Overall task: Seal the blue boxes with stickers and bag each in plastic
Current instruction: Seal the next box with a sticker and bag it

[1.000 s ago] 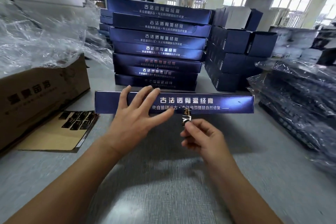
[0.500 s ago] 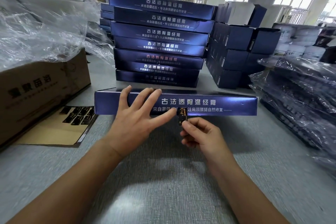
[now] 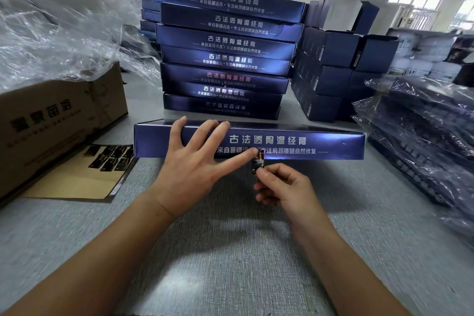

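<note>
My left hand (image 3: 195, 161) lies spread flat on the near face of the box (image 3: 295, 145), which sits on the table (image 3: 230, 251) just in front of the stack (image 3: 225, 59), and its thumb tip touches the top of the sticker (image 3: 257, 161) at the box's lower edge. My right hand (image 3: 284, 187) pinches the sticker's lower end. To do this well, I judge I should pin the box firmly, rub the top down with the thumb, then draw the free end taut and smooth it under the edge, square and creaseless.
</note>
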